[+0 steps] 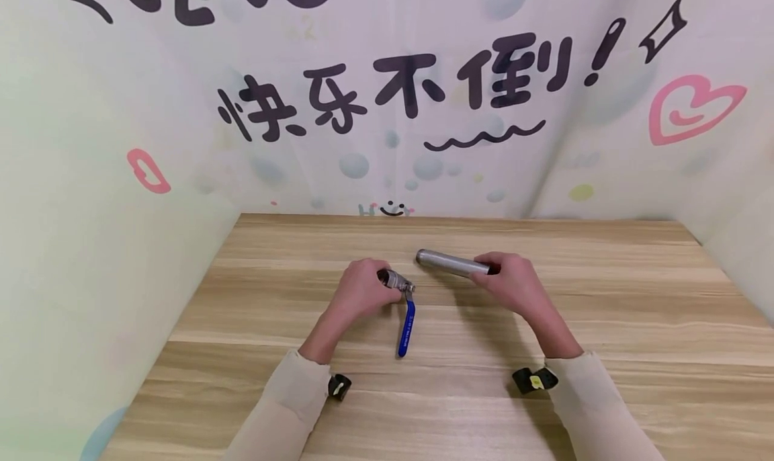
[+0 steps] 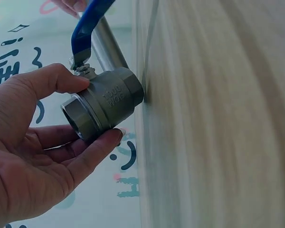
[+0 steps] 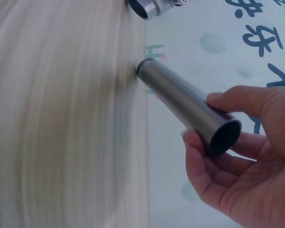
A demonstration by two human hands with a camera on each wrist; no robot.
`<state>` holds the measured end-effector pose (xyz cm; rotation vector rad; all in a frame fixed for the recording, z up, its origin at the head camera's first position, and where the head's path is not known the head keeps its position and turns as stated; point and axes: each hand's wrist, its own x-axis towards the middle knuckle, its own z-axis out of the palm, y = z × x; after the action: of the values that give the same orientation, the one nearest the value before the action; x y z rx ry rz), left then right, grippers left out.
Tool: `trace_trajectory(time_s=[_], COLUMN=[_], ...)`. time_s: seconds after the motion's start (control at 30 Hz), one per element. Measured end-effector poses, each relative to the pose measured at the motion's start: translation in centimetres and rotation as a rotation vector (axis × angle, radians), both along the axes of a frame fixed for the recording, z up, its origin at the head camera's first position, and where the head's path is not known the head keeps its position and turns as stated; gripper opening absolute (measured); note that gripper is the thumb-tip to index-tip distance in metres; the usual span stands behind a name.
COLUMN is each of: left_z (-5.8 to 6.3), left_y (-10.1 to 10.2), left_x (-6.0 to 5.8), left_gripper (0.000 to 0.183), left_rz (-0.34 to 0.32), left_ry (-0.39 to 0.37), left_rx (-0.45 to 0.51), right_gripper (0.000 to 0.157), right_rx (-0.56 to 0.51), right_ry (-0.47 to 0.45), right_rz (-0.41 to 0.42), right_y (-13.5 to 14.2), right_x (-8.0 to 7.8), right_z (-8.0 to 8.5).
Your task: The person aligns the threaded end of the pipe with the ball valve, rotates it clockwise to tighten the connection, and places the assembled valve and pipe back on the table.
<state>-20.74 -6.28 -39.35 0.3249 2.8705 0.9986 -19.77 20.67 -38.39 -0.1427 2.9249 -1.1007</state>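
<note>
My left hand [image 1: 365, 289] grips a metal ball valve [image 1: 396, 281] between thumb and fingers. The valve's blue lever handle [image 1: 406, 330] points toward me in the head view. Up close in the left wrist view, the valve body [image 2: 111, 99] shows raised lettering and an open hexagonal end. On the other side, my right hand [image 1: 510, 279] pinches one end of a grey metal pipe [image 1: 450, 262]. The pipe's far end slants left toward the valve, with a gap between them. In the right wrist view the pipe [image 3: 180, 99] is hollow at the near end.
Both hands are over a wood-grain table [image 1: 435, 407]. Behind it hangs a pale printed cloth [image 1: 387, 165] with black characters, bubbles and hearts, meeting the table's back edge. Black bands with small devices [image 1: 535, 381] sit at both wrists.
</note>
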Motion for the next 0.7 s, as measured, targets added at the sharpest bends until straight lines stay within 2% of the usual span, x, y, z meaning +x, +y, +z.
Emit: trace_trajectory(time_s=[0.1,0.2,0.37,0.57,0.7], left_z=[-0.1,-0.2,0.0,0.6,0.8], left_y=[-0.2,-0.5,-1.0,-1.3,-1.5], left_x=[0.0,0.0,-0.2,-0.3,-0.5], left_gripper=[0.037,0.040,0.035,0.034,0.031], left_rz=[-0.007,0.003,0.029,0.072,0.093], left_ry=[-0.019,-0.049,-0.102,-0.161,-0.204], left_rx=[0.048,0.119,0.226,0.321,0.439], right_gripper=[0.034,0.035,0.034,0.036,0.038], right_rx=[-0.029,-0.065,-0.141,-0.317,-0.480], right_ry=[0.011,0.018,0.040,-0.028,-0.062], right_rz=[-0.017,-0.032,-0.052,-0.086,-0.109], right_y=[0.2,0.3,0.3,0.7,1.1], right_x=[0.0,0.0,0.0,0.0,0.0], right_z=[0.0,0.1,0.6,0.9,1.5])
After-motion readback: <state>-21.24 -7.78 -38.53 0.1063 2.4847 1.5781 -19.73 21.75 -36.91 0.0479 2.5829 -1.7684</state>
